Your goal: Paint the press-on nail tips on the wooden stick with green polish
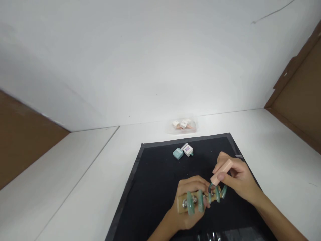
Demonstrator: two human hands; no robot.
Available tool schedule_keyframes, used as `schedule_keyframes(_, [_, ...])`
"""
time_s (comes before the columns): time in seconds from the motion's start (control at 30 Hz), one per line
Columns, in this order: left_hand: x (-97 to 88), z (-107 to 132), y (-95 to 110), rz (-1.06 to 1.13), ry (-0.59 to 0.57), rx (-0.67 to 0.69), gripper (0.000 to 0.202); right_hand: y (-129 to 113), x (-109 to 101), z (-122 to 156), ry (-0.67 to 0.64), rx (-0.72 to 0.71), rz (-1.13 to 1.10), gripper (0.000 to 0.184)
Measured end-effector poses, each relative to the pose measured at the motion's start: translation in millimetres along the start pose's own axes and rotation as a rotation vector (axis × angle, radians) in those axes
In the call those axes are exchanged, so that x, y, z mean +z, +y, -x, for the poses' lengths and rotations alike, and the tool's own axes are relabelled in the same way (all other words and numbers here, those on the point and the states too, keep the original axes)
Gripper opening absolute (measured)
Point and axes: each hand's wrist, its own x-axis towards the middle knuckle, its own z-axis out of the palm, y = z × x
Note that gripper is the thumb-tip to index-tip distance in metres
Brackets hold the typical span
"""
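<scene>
My left hand (188,204) is closed around a tan wooden bar (198,199) that carries several green rings and a shiny metal ball. Just right of it, my right hand (235,179) pinches a small pink block (222,172), its lower end touching a green ring on the bar. Both hands hover over a black mat (155,187). Farther back on the mat lie a teal square piece (178,153) and a white square piece (188,149), side by side.
A clear plastic tray (182,125) with several small white and pink pieces sits on the white table (75,180) beyond the mat, near the white wall. Brown board panels stand at the far left (22,140) and far right (301,100).
</scene>
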Motion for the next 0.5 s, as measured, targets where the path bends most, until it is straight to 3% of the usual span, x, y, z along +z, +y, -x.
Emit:
schedule_keyframes(0.2, [-3.2, 2.0, -0.2, -0.016, -0.011, 0.009, 0.027, 2.0, -2.3, 2.2, 0.109, 0.02, -0.036, 0.027])
schedule_keyframes(0.4, [-1.3, -3.8, 1.6, -0.041, -0.006, 0.014, 0.026, -3.9, -1.0, -0.9, -0.102, -0.077, -0.113, 0.028])
schedule_keyframes(0.5, [0.2, -5.8, 2.7, -0.055, -0.002, 0.023, 0.028, -2.8, -1.0, -1.3, -0.114, -0.106, -0.053, 0.028])
